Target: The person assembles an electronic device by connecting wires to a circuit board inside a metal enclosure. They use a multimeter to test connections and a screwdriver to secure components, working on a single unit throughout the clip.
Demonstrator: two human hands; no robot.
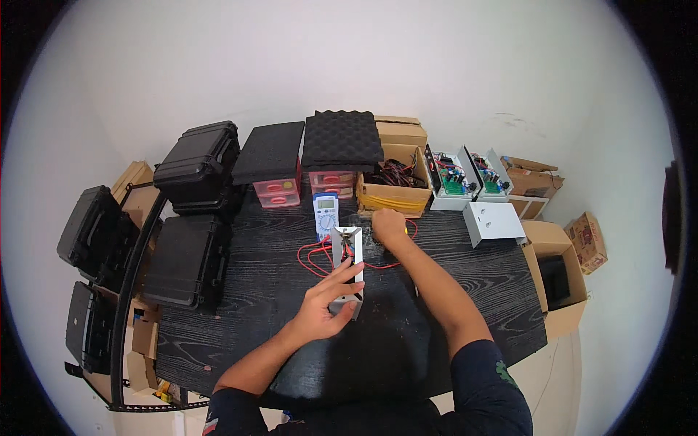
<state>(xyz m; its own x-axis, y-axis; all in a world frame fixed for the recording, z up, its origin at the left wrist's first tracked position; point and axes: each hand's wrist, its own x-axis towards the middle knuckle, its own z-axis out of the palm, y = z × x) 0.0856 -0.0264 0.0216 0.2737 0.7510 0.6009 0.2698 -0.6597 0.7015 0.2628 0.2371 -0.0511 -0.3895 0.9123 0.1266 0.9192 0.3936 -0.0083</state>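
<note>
Metal box (347,269), open and grey, stands mid-table (240,320); it looks stiff and light, with thin walls and wiring inside that could snag, so the outer sides are the safest hold. Left hand (323,305) has fingers spread and wrapped round its lower end. Right hand (388,226) is curled beyond its far end; what it grips cannot be told. Counted: one meter (325,215) with red leads (314,256), three more grey boxes (493,221) at right, two foam pads (342,139), about five black cases (187,261) at left.
</note>
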